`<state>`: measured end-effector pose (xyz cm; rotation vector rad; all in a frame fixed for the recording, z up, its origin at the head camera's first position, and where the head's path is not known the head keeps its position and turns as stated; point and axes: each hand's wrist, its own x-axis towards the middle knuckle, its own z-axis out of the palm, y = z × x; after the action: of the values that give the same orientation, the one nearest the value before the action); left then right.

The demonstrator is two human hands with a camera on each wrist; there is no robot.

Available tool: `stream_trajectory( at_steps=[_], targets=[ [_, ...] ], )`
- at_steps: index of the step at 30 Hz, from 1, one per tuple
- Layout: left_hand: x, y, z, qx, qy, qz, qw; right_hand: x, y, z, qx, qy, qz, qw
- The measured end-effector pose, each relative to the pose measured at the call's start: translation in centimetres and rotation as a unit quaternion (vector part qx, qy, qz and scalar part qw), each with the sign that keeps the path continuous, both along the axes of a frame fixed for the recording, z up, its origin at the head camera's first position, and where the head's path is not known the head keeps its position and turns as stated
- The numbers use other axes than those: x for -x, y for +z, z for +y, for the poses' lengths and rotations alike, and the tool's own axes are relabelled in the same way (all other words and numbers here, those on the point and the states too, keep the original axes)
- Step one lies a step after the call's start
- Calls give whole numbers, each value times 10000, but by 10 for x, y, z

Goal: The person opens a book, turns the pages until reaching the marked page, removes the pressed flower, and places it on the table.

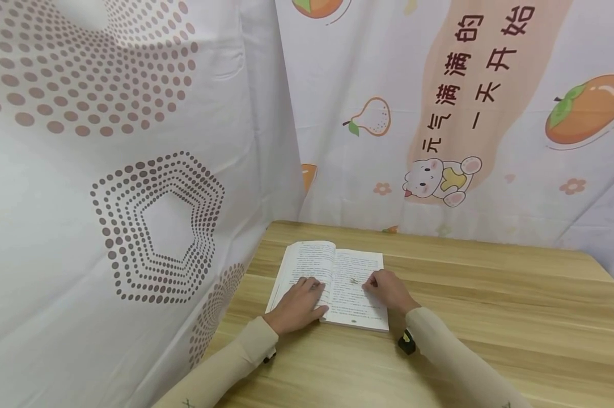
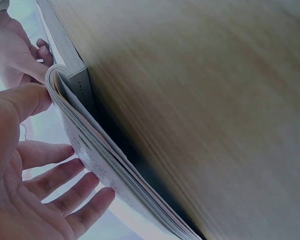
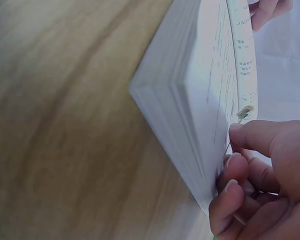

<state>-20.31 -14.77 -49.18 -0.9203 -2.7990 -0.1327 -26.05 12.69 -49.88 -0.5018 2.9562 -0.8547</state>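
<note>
An open book (image 1: 358, 306) with printed pages lies on the wooden table. My left hand (image 1: 297, 306) rests on its left page, fingers spread and thumb near the spine. In the left wrist view the left fingertips (image 2: 106, 196) press against the page, and its stack of leaves curves up off the table. Over the right page, my right hand (image 1: 388, 289) pinches the thin stem of a small dried sprig (image 3: 245, 112) between thumb and index finger. The sprig's brownish-green tip lies toward the spine. The other right fingers (image 3: 225, 202) curl at the page's outer edge.
The wooden table (image 1: 490, 306) extends to the right of the book. A white dotted curtain (image 1: 169, 226) hangs along the left side, and a fruit-patterned curtain (image 1: 358, 192) hangs behind the table. A dark device (image 1: 406, 342) sits at the right wrist.
</note>
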Motion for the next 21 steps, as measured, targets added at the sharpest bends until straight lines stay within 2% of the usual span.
stream_trajectory(
  at_steps=[11,21],
  targets=[
    [0,1,0,-95,-33,93,9999,-6,4,6,68,-53,178,9998],
    [-2,3,0,-51,-28,59,10000,-11,8,8,52,-199,61,9998]
  ],
)
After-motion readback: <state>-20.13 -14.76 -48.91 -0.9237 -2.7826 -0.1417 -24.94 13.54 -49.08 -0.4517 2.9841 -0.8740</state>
